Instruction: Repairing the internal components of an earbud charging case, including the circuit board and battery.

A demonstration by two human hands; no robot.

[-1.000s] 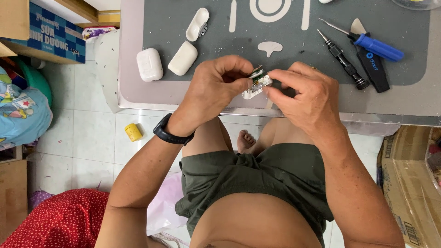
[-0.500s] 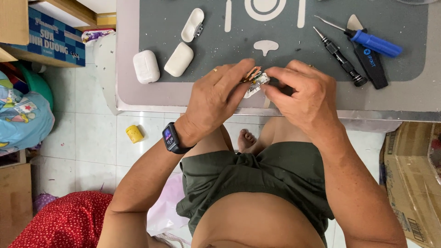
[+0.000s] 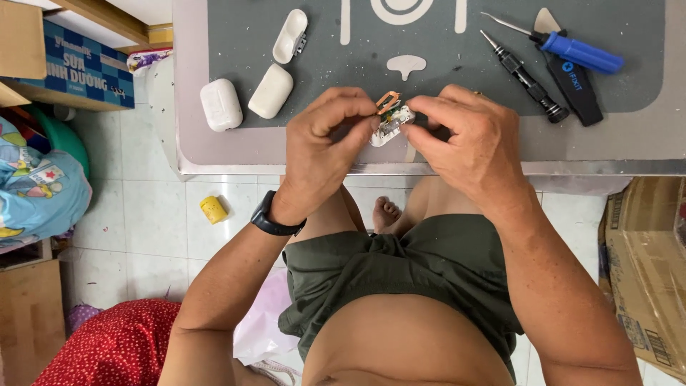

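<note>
A: So where was that small white inner module (image 3: 389,127) with the orange flex loop?

B: Over the mat's (image 3: 321,114) near edge. You'd pinched it between your left hand (image 3: 325,146) and right hand (image 3: 464,143), fingertips clamped on either end, probably to steady it.

Bright and even throughout, lit softly from above with no hard glare on the grey worktop (image 3: 629,136) or the pale floor tiles (image 3: 153,214). Only faint, short shadows under the white case halves (image 3: 270,91) and the blue-handled screwdriver (image 3: 580,52), and a darker patch beneath the worktop's front edge. Sharp across the middle, the small part between the fingers (image 3: 389,121) slightly soft, with mild stretching toward the corners.
</note>
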